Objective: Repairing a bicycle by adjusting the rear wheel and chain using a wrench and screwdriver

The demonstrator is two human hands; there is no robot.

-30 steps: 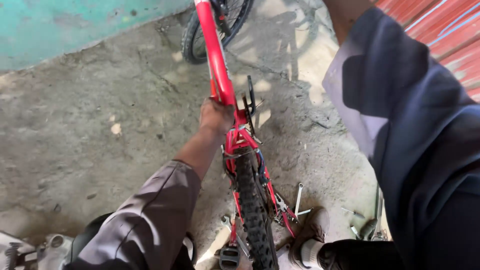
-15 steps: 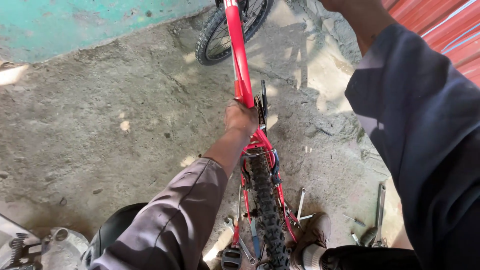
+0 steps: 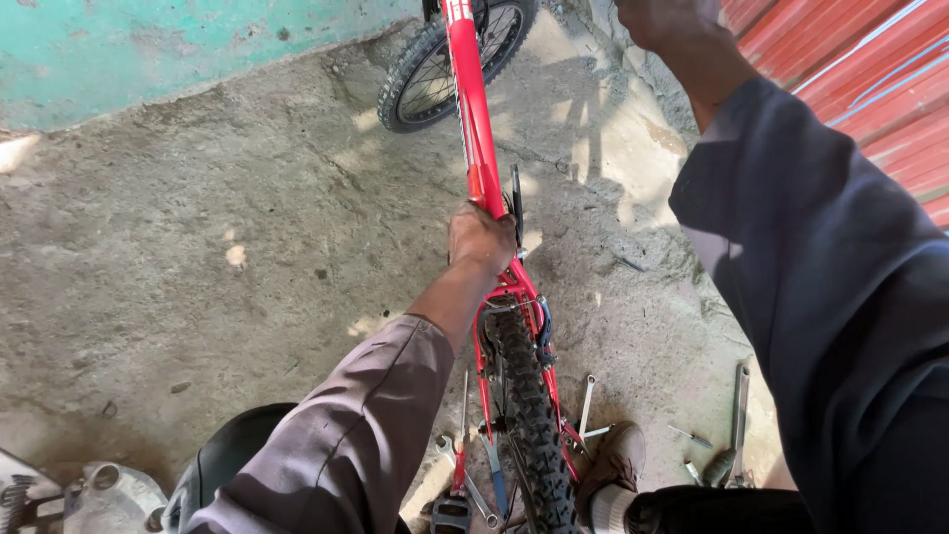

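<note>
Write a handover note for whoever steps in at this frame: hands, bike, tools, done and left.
Left hand: gripping the red frame near the crank.
Right hand: raised at the top edge, mostly cut off; grip cannot be told.
Bike: both wheels on; near tyre by your shoe, far wheel by the green wall.
Wrenches lie on the concrete beside the near tyre.
Done and left: not readable from this view.

Single head-worn view, steeply downward, close over red bicycle frame [image 3: 473, 119], concrete floor [image 3: 198, 277]
</note>
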